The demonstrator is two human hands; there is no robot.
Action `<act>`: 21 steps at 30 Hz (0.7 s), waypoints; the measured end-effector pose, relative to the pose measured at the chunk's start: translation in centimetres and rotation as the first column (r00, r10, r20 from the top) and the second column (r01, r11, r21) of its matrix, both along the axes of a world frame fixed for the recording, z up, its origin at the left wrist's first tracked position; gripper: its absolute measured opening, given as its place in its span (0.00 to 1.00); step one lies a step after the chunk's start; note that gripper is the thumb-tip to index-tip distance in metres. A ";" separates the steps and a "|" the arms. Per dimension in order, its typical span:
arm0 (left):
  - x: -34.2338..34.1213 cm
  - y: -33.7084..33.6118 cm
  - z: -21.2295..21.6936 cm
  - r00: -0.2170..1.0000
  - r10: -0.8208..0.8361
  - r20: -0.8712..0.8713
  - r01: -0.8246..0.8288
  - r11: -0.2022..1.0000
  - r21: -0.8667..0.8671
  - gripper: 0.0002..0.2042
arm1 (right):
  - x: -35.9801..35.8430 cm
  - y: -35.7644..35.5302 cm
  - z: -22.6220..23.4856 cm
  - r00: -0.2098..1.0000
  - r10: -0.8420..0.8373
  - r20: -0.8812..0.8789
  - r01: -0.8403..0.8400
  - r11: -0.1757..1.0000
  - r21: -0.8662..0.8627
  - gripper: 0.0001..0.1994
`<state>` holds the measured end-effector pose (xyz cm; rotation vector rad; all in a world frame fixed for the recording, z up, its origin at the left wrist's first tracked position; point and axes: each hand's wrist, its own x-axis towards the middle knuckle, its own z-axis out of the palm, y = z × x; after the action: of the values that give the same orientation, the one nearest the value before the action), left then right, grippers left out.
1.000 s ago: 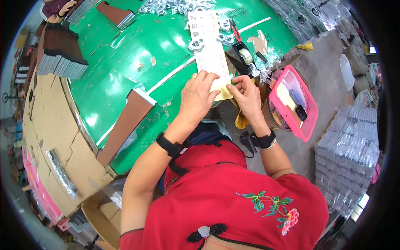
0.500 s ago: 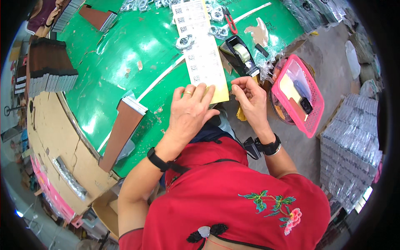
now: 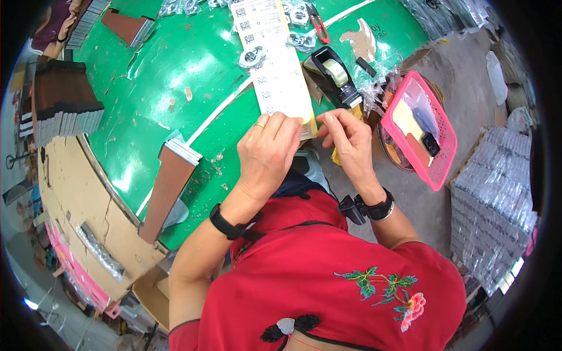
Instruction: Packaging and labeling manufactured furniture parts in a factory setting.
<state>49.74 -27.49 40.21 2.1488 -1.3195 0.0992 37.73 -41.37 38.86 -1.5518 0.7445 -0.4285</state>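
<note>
A long yellow-edged strip of white labels [image 3: 285, 82] runs over the green table toward me. My left hand [image 3: 266, 149] lies across its near end with the fingers bent and closed on the label strip. Beside the strip's right edge is my right hand [image 3: 350, 143], fingers curled in and thumb close to the index finger; whatever lies between those fingertips is too small to make out. A black tape dispenser [image 3: 332, 73] with a roll of clear tape stands just beyond my right hand. One bagged round part [image 3: 252, 57] rests against the strip's left edge.
Red-handled scissors [image 3: 318, 24] lie beyond the dispenser. A pink basket [image 3: 446, 140] stands at the right, near wrapped stacks [image 3: 494, 205]. Brown angled pieces [image 3: 170, 187] lie at the table's left edge, with a stack of similar ones [image 3: 67, 96] farther off. Another person is at the far left.
My left hand has gone from flat, spread fingers to bent, closed ones on the strip's near end. The right fingertips have come in to the strip's edge.
</note>
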 end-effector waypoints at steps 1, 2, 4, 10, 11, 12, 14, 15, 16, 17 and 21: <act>-0.2 0.0 0.2 1.000 -0.001 -0.001 0.001 1.000 0.001 0.07 | 0.2 -0.2 0.3 0.995 0.069 -0.070 -0.064 0.996 0.067 0.08; -0.3 0.1 0.4 0.999 -0.023 0.028 0.024 1.000 -0.016 0.08 | 0.4 -0.4 0.4 0.981 0.140 -0.135 -0.121 0.983 0.137 0.09; -0.5 0.3 0.5 0.997 -0.046 0.057 0.048 0.998 -0.031 0.09 | 1.1 -0.8 0.2 0.979 0.155 -0.135 -0.129 0.975 0.179 0.09; 0.3 -0.1 0.0 0.990 -0.082 -0.114 0.079 0.997 -0.023 0.09 | 1.8 -0.1 -2.2 0.994 0.110 0.014 -0.110 0.958 0.265 0.11; 1.0 -0.7 -0.3 0.990 -0.026 -0.140 0.021 0.999 -0.036 0.09 | 1.8 0.0 -2.3 0.995 0.094 0.023 -0.097 0.960 0.264 0.11; 1.5 -1.2 -0.5 0.986 0.028 -0.167 -0.037 0.998 -0.048 0.09 | 1.7 0.1 -2.3 0.995 0.097 0.024 -0.100 0.959 0.264 0.11; 2.2 -1.9 -1.0 0.994 0.003 -0.111 -0.005 1.000 -0.013 0.09 | 1.7 0.1 -2.6 0.994 0.098 0.051 -0.106 0.975 0.197 0.11; 2.5 -2.2 -1.2 0.998 -0.027 -0.057 0.028 0.999 0.024 0.09 | 1.7 0.1 -2.7 0.994 0.099 0.053 -0.107 0.975 0.194 0.11; 2.6 -2.4 -1.3 0.999 -0.030 -0.036 0.032 0.998 0.062 0.09 | 1.8 0.1 -3.0 0.994 0.098 0.051 -0.106 0.980 0.171 0.11; 2.6 -2.5 -1.4 0.999 -0.030 -0.036 0.032 0.998 0.061 0.09 | 1.7 0.3 -3.2 0.994 0.097 0.047 -0.103 0.983 0.151 0.11; 2.5 -3.1 -1.8 0.991 -0.068 0.112 0.054 0.991 0.119 0.06 | 1.7 0.4 -3.2 0.996 0.085 -0.025 -0.086 0.994 -0.069 0.10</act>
<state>52.26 -30.61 38.45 2.2258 -1.4896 0.1275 39.44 -40.96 35.65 -1.6499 0.6834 -0.3783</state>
